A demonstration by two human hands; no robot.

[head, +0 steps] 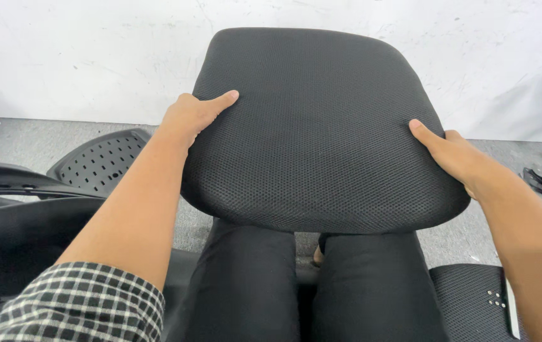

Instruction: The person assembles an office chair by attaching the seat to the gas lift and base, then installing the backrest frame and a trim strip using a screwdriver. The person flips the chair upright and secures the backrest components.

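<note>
Black mesh seat cushion [318,126] held up over the knees before a white wall [81,57], gripped at its left edge by the left hand [190,117], thumb on top, clasped at its right edge by the right hand [458,158], perforated plastic panel [100,161] lying on the floor

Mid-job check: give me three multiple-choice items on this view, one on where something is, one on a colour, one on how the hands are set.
1. Where does the perforated plastic panel lie?
A. On the floor left of the seat cushion
B. On top of the cushion
C. Against the wall on the right

2. What colour is the seat cushion?
A. Red
B. Black
C. White

3. How is the cushion held?
A. By the left hand alone
B. It lies untouched on the floor
C. By both hands, one at each side edge

Answers:
1 A: the panel rests on the grey floor beyond the left forearm.
2 B: its mesh cover is black.
3 C: the left hand and right hand each keep a grip on a side, thumbs on top.
</note>
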